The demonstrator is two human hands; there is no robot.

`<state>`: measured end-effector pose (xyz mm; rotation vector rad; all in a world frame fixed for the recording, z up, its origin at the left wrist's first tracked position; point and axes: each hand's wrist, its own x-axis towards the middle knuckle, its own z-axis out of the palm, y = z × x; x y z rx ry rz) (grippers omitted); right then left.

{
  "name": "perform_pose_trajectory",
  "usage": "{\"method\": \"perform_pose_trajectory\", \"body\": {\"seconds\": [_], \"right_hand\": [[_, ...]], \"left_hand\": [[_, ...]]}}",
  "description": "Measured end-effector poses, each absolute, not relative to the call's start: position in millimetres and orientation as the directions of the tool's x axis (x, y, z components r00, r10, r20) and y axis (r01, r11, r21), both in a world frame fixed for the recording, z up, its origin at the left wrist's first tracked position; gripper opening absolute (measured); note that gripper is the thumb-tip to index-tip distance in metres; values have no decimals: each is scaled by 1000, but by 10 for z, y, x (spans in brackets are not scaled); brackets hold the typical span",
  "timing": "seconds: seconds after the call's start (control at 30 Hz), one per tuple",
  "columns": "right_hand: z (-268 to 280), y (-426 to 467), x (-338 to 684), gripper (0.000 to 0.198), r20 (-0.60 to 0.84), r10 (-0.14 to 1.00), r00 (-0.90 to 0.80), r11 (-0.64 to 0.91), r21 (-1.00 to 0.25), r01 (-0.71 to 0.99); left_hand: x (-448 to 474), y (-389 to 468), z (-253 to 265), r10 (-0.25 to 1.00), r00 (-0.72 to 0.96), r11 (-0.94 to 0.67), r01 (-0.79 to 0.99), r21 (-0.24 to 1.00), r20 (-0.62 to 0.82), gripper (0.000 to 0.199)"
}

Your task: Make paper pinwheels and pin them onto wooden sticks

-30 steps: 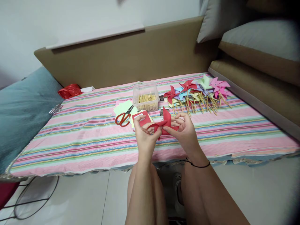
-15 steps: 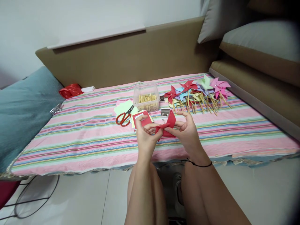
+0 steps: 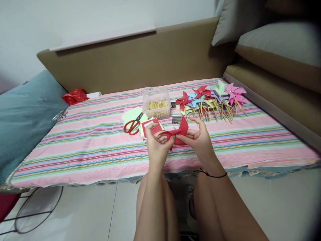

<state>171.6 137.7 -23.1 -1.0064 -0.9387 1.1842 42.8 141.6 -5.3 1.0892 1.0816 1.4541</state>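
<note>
A partly folded red paper pinwheel [image 3: 184, 127] is held between my two hands above the striped cloth. My left hand [image 3: 158, 142] pinches its left side, with folded corners gathered near the centre. On the other side my right hand [image 3: 198, 137] grips the paper between thumb and fingers; one fingertip is raised. Just beyond lie a small clear packet of metal fasteners [image 3: 177, 119] and a few loose ones. To the left are a stack of coloured paper squares [image 3: 155, 124] and red-handled scissors [image 3: 132, 127].
A clear plastic box [image 3: 156, 103] of wooden sticks stands behind the paper. Several finished pinwheels [image 3: 213, 97] are piled at the right. Light green paper [image 3: 132, 115] lies under the scissors. A red plastic bag [image 3: 76, 96] and a white roll [image 3: 94, 95] sit at the back left.
The folded paper and both hands have shifted only slightly; the left fold now stands a little differently at the centre. Both hands keep their grip.
</note>
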Motion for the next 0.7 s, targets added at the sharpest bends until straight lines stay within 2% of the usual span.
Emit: {"method": "perform_pose_trajectory", "body": {"seconds": [0.23,0.47,0.7], "right_hand": [[-266,1406,1739,76,68,986,155,102,-968,-229],[-255,1396,1742,73,25,989,148,72,-945,-320],[-211,1391,1734,69,-7,995,103,31,-931,-364]], "left_hand": [[398,1429,-65,996,-68,-70,-191,979,58,60],[386,1441,-79,999,-33,-22,-281,960,13,59],[412,1436,-82,999,-27,12,-270,963,-21,73]]}}
